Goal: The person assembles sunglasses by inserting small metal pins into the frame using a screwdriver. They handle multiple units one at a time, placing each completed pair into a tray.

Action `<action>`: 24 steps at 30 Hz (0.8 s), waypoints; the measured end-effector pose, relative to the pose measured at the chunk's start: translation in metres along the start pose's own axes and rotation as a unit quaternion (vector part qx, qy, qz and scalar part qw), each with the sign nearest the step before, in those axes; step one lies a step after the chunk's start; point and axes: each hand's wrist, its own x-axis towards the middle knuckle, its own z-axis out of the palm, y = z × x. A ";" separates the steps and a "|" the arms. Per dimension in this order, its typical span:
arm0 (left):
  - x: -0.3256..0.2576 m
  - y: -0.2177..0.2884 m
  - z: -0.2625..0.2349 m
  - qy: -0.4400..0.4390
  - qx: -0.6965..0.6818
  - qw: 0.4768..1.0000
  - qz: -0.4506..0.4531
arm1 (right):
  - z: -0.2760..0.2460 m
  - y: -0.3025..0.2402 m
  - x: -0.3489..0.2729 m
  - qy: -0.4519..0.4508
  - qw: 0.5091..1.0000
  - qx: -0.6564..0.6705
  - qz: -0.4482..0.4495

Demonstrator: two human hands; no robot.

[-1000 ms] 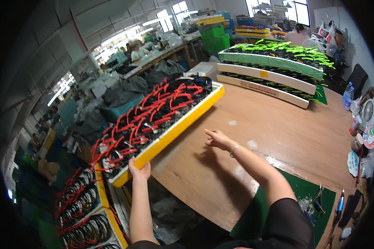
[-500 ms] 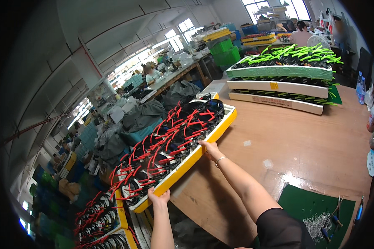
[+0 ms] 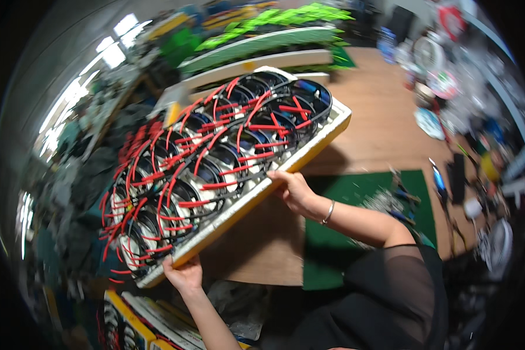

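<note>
Your left hand [image 3: 185, 275] and right hand [image 3: 296, 192] gripped the tray [image 3: 224, 224] partly over the bench [image 3: 379, 116], which bore a green mat [image 3: 326, 233] and stacked trays [image 3: 262, 45], lights [image 3: 70, 93] glowing leftward.

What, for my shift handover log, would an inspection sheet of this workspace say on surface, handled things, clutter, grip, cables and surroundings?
Surface: brown tabletop with a green mat on it.
Handled things: one yellow-sided white tray, held diagonally across the view, filled with black loops with red strips.
Clutter: loose metal bits and hand tools on the mat; a blue pen-like tool to its right.
Grip: left grip near the tray's lower-left end; right grip farther along the same long side, thumb on the rim.
Cables: nothing seen that is surely a cable.
Surroundings: stacked trays with bright green tips beyond; more yellow-edged trays at lower left; white fan at upper right; background blurred.
</note>
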 end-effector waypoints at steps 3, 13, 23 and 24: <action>0.002 -0.036 0.055 -0.076 0.042 0.993 -0.077 | -0.035 -0.052 -0.039 0.070 0.994 0.044 -0.067; 0.067 -0.007 0.072 -0.041 0.126 0.958 -0.255 | 0.017 -0.006 -0.111 0.280 0.941 0.003 -0.190; 0.152 -0.022 0.068 0.072 0.160 0.971 -0.160 | -0.011 -0.006 -0.103 0.064 0.984 -0.044 0.159; 0.158 -0.024 0.070 0.096 0.168 0.970 -0.146 | -0.011 -0.008 -0.105 0.058 0.978 -0.041 0.198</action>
